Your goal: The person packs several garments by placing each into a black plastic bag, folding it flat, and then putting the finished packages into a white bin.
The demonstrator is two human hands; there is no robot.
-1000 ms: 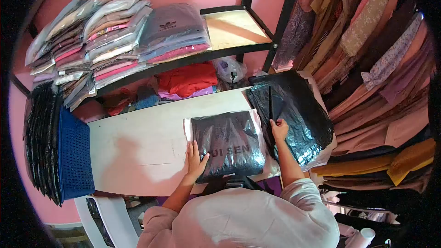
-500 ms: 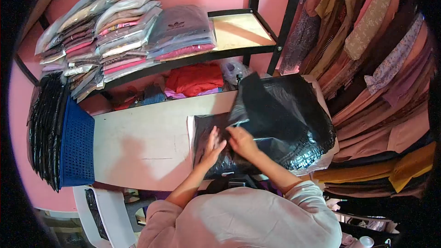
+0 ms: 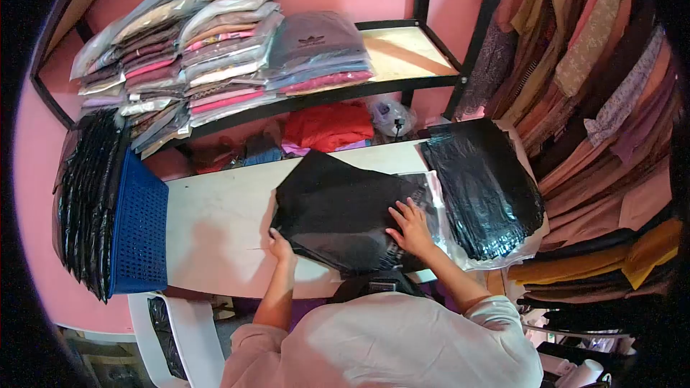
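Observation:
A black plastic bag (image 3: 327, 205) lies broad and fairly smooth across the middle of the table in the head view. My left hand (image 3: 282, 248) grips its left lower edge, thumb on top and the other fingers partly hidden. On its right part rests my right hand (image 3: 411, 231), fingers spread flat over dark, glossy, wrinkled plastic. Clear plastic with a whitish edge (image 3: 435, 197) shows just beyond that hand. Farther right, close to the bag, is a flat stack of black plastic bags (image 3: 481, 183) with crinkled, shiny ends.
A blue basket (image 3: 140, 223) full of black packages (image 3: 86, 201) stands at the table's left end. Bagged folded clothes (image 3: 223, 50) are piled on the shelf (image 3: 402, 50) behind. Hanging garments (image 3: 604, 136) line the right side. A white chair (image 3: 190, 330) stands front left.
The black bag, raised over the stack before, now lies left of it across the table. My left hand has moved left to its edge; my right hand has opened flat. The view has shifted slightly.

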